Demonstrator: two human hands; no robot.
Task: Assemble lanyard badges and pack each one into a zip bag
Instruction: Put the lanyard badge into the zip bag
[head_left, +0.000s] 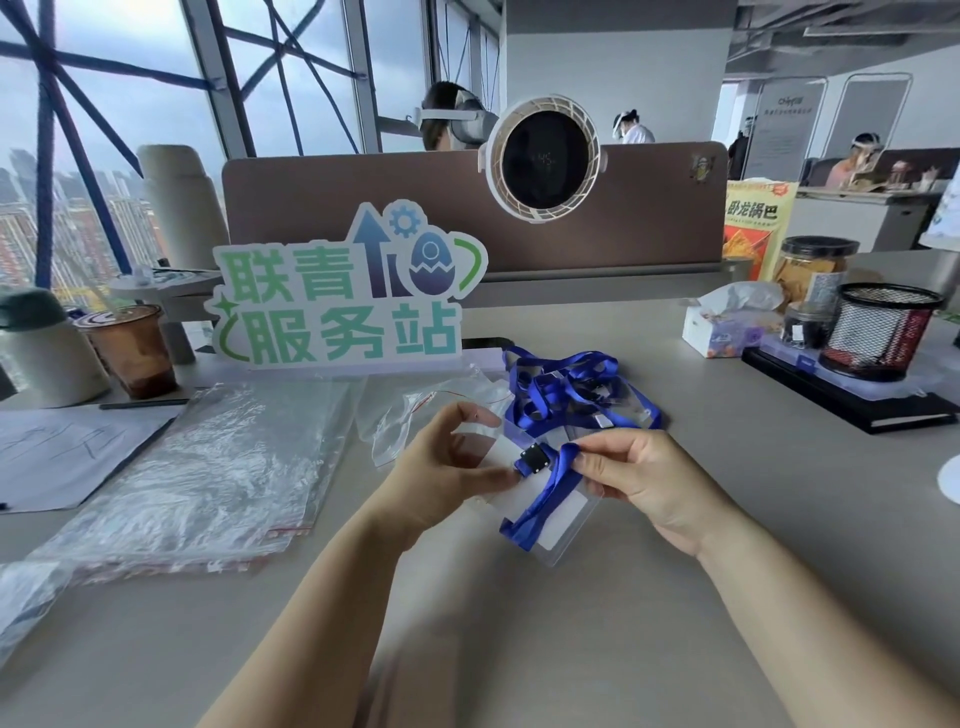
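My left hand (444, 467) pinches the top edge of a clear badge holder (558, 512) with a white card inside, just above the desk. My right hand (636, 480) pinches the blue lanyard strap (540, 499) right beside its black clip (534, 460), which sits at the holder's top. The strap's loop hangs down across the holder. Behind my hands lies a pile of more blue lanyards and clear holders (576, 389). An open small zip bag (410, 421) lies just beyond my left hand.
A stack of clear zip bags (208, 467) covers the desk at left, beside a sheet of paper (67, 452). An iced coffee cup (132, 351) stands far left. A sign (337, 296), fan (543, 158), tissue box (727, 325) and mesh pen cup (880, 330) line the back.
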